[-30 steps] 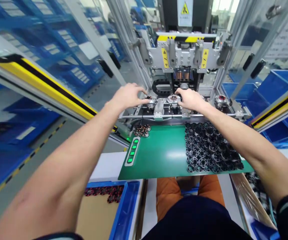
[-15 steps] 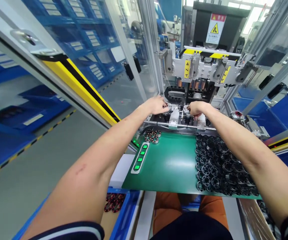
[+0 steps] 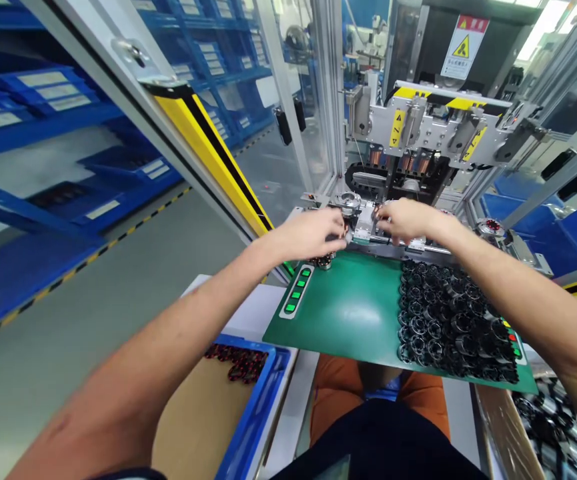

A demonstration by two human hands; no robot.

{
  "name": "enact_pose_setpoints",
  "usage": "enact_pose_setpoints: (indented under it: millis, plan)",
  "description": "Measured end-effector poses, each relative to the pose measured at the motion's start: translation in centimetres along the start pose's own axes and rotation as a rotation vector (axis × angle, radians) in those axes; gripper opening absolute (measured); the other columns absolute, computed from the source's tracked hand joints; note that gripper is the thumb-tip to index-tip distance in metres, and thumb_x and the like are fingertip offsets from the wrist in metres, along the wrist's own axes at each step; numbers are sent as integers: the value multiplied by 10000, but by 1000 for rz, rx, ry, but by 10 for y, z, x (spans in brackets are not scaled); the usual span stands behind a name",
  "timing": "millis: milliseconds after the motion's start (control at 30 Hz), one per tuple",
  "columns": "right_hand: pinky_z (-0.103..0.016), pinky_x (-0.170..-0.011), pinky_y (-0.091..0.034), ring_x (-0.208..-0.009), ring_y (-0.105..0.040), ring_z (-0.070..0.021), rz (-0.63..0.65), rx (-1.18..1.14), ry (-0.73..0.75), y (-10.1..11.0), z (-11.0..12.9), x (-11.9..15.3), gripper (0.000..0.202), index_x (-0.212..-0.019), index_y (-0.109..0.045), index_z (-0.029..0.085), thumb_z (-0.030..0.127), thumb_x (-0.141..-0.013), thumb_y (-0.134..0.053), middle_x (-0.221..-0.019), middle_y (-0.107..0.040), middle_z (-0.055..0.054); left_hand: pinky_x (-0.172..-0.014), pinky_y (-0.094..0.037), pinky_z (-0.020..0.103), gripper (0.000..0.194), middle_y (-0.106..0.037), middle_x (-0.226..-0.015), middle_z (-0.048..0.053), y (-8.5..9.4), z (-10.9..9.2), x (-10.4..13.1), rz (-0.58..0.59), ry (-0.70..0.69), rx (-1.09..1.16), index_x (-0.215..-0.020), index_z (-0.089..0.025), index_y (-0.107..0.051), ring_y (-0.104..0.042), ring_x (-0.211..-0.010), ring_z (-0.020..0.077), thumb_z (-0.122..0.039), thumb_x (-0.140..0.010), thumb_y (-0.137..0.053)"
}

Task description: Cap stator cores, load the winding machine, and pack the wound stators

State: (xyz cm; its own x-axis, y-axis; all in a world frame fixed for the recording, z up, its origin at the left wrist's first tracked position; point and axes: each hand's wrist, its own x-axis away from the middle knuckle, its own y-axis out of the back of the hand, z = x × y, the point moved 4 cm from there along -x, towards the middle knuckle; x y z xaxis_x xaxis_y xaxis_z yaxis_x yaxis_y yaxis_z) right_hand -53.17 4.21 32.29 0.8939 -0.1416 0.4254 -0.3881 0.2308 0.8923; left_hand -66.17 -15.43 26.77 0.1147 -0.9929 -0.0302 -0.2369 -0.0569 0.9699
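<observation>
My left hand [image 3: 318, 233] is curled, with thumb and fingers pinching a small part [image 3: 339, 230] that glints like copper. It is just above the front edge of the machine, near the round seat [image 3: 349, 199] and over the little pile [image 3: 325, 261] on the green board [image 3: 353, 313]. My right hand [image 3: 408, 219] has its fingers bent and a bit apart, in close to the machine. I see a dark, coppery bit by the tips, but I can't tell if I am pinching it or only near it.

To do this well, I think I should hold each part by its outside edge — not by the copper, which could get scratched. A soft, firm pinch is best, since round, shiny things may slip. I should move parts straight up or down at the seat, so they don't tip and catch. My two hands are close together, so they need room, or they might bump.

The metal plate [image 3: 431, 127] hangs above, so low wrists seem safer. My left arm passes near the green buttons [image 3: 298, 291] — I should not brush them. And my right arm should stay high over the black rings [image 3: 438, 320], so none get knocked.
</observation>
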Motion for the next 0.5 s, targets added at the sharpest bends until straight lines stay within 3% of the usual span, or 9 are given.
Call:
enact_pose_setpoints:
  millis: [67,133,200,267,367,433,500]
  plan:
    - [-346,-901,-685,-789,-830,-179,60,8,103,-40,29,12,291,-1360,-849,219,360,-1211,-642,-930,-877,-35,-963,-565,359,443,-807,-1220,83,-42,-18,28,135,-13,68,-1145,-244,-907,-758,-1118,253,-582,-1109,-623]
    - [-420,-1012,-703,-1035,-850,-225,105,53,154,-84,55,16,300,-1380,-825,216,415,-1172,-740,-1179,-878,-74,-855,-556,325,396,-825,-1094,55,-77,-30,48,171,17,83,-1156,-275,-910,-770,-985,227,-597,-1068,-696]
    - [-502,-1087,-704,-1236,-805,-269,131,108,168,-121,73,15,399,-1442,-772,193,456,-1142,-793,-1415,-802,-119,-854,-562,317,379,-828,-1079,54,-99,-36,61,155,58,79,-1164,-274,-901,-778,-977,229,-594,-1043,-738]
    - [-528,-1102,-703,-1301,-775,-288,135,148,179,-143,81,13,462,-1491,-734,190,473,-1133,-805,-1511,-748,-135,-912,-584,324,367,-829,-1162,70,-107,-37,69,121,92,63,-1163,-260,-892,-789,-1051,244,-577,-1026,-765]
    - [-537,-1127,-692,-1308,-782,-294,57,175,203,-136,72,22,467,-1501,-742,198,482,-1135,-800,-1494,-768,-132,-997,-611,356,338,-803,-1359,91,-95,-34,77,57,130,37,-1185,-261,-888,-789,-1186,274,-530,-1010,-782]
    - [-528,-1166,-669,-1326,-797,-308,-53,188,182,-107,47,37,454,-1526,-777,239,487,-1146,-776,-1456,-817,-132,-1072,-616,391,344,-768,-1463,94,-75,-33,75,-3,140,31,-1230,-266,-881,-775,-1267,291,-523,-1035,-760]
    - [-511,-1177,-653,-1327,-816,-328,-175,207,104,-65,6,57,450,-1549,-813,280,482,-1153,-746,-1403,-867,-135,-1159,-598,428,376,-736,-1500,92,-51,-36,59,-78,130,38,-1285,-269,-861,-754,-1324,293,-551,-1079,-721]
